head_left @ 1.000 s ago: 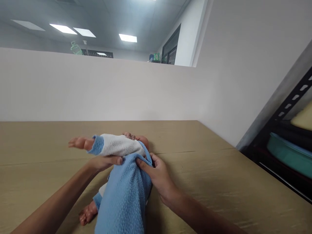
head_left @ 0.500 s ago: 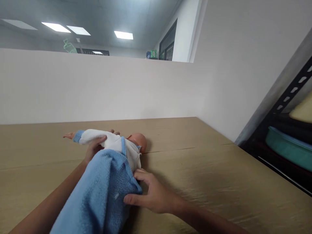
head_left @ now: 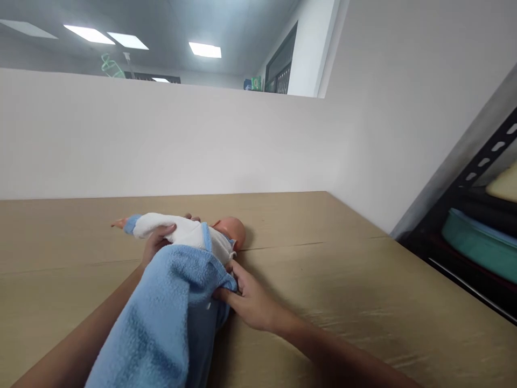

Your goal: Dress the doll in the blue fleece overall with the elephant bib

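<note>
A baby doll (head_left: 234, 229) in white clothing with blue trim lies on the wooden table, its head toward the far side. One sleeved arm of the doll stretches out to the left, ending in a blue cuff. Blue fleece cloth (head_left: 161, 312) covers the lower body and runs toward me. My left hand (head_left: 159, 237) is wrapped around the doll's white sleeve and upper body, some fingers hidden behind it. At the doll's side, my right hand (head_left: 246, 296) pinches the edge of the blue fleece between thumb and fingers.
The wooden table (head_left: 343, 291) reaches back to a low white wall (head_left: 161, 140). To the right stands a black metal rack (head_left: 464, 183) holding a teal basin (head_left: 480, 248) and a pale yellow item (head_left: 504, 183).
My right hand has moved up slightly, and its thumb has closed on the fleece edge. The left hand keeps its hold on the doll. The view has shifted a little.
</note>
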`<state>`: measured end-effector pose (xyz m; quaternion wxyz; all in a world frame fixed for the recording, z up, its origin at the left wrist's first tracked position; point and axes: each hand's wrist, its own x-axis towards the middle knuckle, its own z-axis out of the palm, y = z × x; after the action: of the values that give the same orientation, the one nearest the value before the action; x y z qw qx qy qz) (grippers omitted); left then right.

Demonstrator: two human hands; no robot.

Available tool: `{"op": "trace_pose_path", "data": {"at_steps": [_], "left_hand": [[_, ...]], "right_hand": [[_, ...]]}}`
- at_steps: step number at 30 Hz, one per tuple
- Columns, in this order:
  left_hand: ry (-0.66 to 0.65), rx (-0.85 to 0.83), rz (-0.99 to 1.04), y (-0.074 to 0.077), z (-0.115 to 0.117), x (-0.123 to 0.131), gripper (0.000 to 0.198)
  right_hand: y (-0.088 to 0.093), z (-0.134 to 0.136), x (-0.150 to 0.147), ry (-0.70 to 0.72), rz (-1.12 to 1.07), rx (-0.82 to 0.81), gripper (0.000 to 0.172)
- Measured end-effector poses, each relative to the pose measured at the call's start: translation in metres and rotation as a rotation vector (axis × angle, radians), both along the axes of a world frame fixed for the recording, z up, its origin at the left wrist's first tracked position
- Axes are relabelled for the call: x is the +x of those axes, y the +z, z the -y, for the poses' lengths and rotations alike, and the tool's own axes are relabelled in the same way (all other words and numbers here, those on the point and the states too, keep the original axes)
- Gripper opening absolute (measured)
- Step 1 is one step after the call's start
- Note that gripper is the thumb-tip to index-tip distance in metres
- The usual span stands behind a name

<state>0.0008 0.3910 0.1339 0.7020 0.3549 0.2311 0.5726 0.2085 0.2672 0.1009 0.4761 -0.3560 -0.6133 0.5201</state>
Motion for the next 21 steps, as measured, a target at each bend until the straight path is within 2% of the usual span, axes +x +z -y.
{"op": "trace_pose_path", "data": {"at_steps": [2, 4, 7, 9, 11, 14, 16, 21], "left_hand": [[-0.016, -0.011, -0.003, 0.0, 0.001, 0.001, 0.045], [-0.018, -0.007, -0.002, -0.003, -0.001, -0.001, 0.046], [-0.023, 0.023, 0.005, -0.01, -0.008, -0.006, 0.045], [-0.021, 0.036, 0.013, -0.014, -0.012, -0.008, 0.044], [-0.018, 0.039, 0.021, -0.015, -0.013, -0.008, 0.042], [-0.001, 0.015, 0.016, -0.014, -0.012, -0.007, 0.04], [0.016, 0.007, 0.006, -0.013, -0.012, -0.006, 0.04], [0.044, 0.036, -0.023, -0.007, -0.012, -0.005, 0.039]], "right_hand": [[-0.003, -0.005, 0.003, 0.06, -0.016, -0.013, 0.046], [-0.003, -0.005, 0.009, 0.053, 0.117, 0.031, 0.042], [0.001, 0.001, 0.017, -0.1, 0.464, 0.259, 0.034], [0.001, 0.005, 0.019, -0.192, 0.581, 0.407, 0.036], [-0.001, 0.007, 0.018, -0.251, 0.571, 0.459, 0.037], [-0.005, 0.011, 0.015, -0.375, 0.465, 0.372, 0.045], [-0.007, 0.012, 0.013, -0.412, 0.38, 0.318, 0.044], [-0.004, 0.015, 0.014, -0.387, 0.166, 0.366, 0.011]]}}
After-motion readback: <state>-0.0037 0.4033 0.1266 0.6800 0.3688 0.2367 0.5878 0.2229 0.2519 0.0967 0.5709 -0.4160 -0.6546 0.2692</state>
